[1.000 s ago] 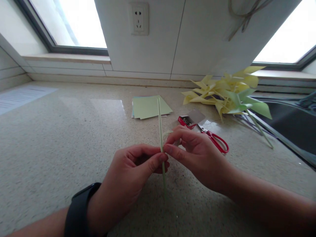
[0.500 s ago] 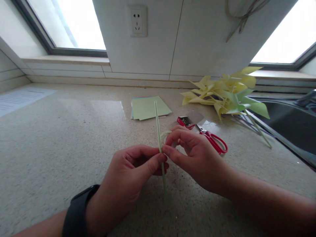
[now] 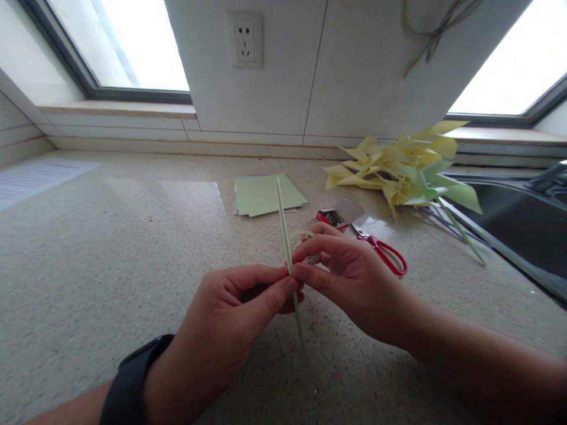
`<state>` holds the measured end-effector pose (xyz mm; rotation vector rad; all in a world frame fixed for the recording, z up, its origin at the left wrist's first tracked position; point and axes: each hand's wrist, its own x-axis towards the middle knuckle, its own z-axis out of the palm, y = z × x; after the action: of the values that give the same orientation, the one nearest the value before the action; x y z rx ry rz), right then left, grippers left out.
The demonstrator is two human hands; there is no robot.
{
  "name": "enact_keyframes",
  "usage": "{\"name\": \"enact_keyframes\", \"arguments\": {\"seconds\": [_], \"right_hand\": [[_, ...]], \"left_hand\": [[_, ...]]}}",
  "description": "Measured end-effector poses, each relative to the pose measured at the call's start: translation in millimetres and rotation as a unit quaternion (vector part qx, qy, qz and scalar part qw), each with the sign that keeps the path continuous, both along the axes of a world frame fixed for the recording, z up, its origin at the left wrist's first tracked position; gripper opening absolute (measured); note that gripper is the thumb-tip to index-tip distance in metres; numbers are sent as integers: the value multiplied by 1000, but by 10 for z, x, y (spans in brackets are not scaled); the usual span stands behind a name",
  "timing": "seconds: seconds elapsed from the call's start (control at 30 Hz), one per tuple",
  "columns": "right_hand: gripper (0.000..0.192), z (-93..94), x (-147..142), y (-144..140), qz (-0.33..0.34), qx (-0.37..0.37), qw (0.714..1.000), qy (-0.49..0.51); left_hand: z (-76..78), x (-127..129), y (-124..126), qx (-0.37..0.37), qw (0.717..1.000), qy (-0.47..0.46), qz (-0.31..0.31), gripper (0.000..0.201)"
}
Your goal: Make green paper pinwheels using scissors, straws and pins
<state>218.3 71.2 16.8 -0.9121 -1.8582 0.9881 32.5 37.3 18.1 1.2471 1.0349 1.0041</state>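
Observation:
A thin pale green stick [image 3: 282,218] stands nearly upright in front of me, its top leaning slightly left. My left hand [image 3: 243,307] pinches it around the middle between thumb and fingers. From the other side my right hand [image 3: 354,280] is closed, thumb and forefinger tips touching the stick just above the left thumb. A clear ring, which looks like a roll of tape [image 3: 302,236], sits within the curled right fingers, mostly hidden by them. Just beyond the right hand lie red-handled scissors [image 3: 390,254] and a small red box [image 3: 326,218] with tiny metal pieces.
A stack of pale green paper squares [image 3: 261,195] lies behind the stick. Yellow paper pinwheels [image 3: 390,162] and a green pinwheel [image 3: 432,184] rest at the back right, beside a dark sink [image 3: 509,206]. A printed sheet [image 3: 39,177] lies far left.
The right fingers have shifted slightly at the stick, and more of the clear ring shows. The stick's lower end has swung a little to the right.

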Motion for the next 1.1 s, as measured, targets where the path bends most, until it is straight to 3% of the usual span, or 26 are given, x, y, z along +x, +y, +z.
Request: {"name": "enact_keyframes", "arguments": {"seconds": [0.27, 0.4, 0.5, 0.7, 1.1], "right_hand": [[3, -35, 19, 10, -23, 52, 998, -14], [11, -83, 75, 47, -67, 182, 981, -27], [28, -77, 123, 67, -99, 252, 962, -42], [30, 77, 172, 36, 3, 386, 913, -134], [27, 126, 211, 9, 58, 455, 866, -198]], "left_hand": [[-25, -24, 10, -36, 998, -50, -12, 12], [-70, -31, 27, -78, 993, -90, 2, 16], [-87, -30, 34, -94, 991, -100, 8, 17], [-53, -33, 31, -86, 992, -94, 17, 19], [-27, -44, -11, -29, 998, -44, 21, 17]]}}
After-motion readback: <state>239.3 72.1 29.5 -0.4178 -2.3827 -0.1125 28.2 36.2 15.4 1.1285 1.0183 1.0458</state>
